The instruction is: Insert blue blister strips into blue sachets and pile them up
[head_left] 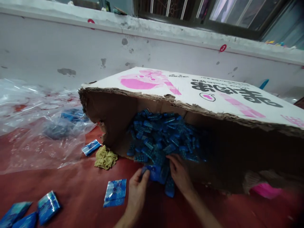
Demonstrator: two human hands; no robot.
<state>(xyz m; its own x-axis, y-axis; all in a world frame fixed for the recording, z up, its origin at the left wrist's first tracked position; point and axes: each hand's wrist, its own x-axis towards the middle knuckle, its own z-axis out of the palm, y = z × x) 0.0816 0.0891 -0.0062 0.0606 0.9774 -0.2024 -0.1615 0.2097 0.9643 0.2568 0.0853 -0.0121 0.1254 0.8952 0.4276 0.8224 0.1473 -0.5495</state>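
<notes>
In the head view my left hand (139, 183) pinches the left edge of a shiny blue packet (155, 173) between thumb and fingers. My right hand (178, 173) is at the front of a heap of small blue keypad-like pieces (163, 133), its fingers curled together; what they hold is hidden. The heap lies inside a cardboard box (120, 129) turned on its side, its torn opening facing me. One blue piece (169, 187) lies just below the right hand. Left of my left hand, a flat blue packet (115, 192) rests on the red surface.
Several blue packets (48, 207) lie at the lower left. A crumpled yellowish cloth (105, 157) and another packet (91, 147) sit by the box's left corner. Clear plastic bags (45, 148) spread across the left. A pink thing (266, 190) shows at right. Behind stands a white wall (42, 53).
</notes>
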